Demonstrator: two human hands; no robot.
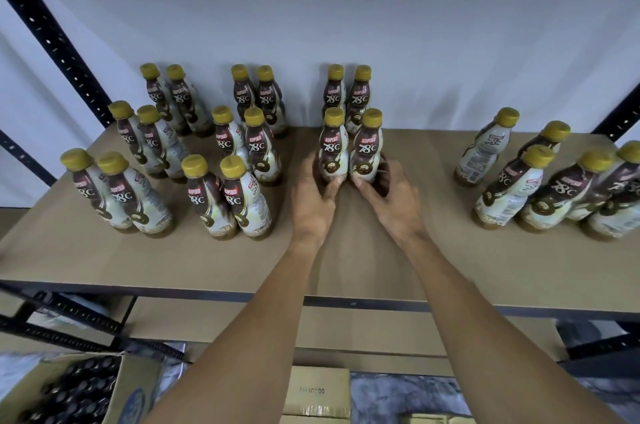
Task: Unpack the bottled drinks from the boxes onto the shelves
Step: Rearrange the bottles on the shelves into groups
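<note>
Mid-frame on shelf [346,257]: L hand [313,203] fingers curled round base of front-left bottle [334,149], R hand [389,203] fingers round front-right bottle [367,153]. Both upright, side by side.

1. Two brown-and-cream plastic coffee bottles [334,149] with yellow caps stand upright and touching at mid-shelf. The left hand [311,201] grips one base and the right hand [391,198] the other.
2. Matching bottles: one pair just behind, twelve in pairs at left [228,195], five at right [509,191].
3. A tan board shelf [346,257] bears them all.
4. An open cardboard box [138,389], below left, shows dark bottle tops.
</note>
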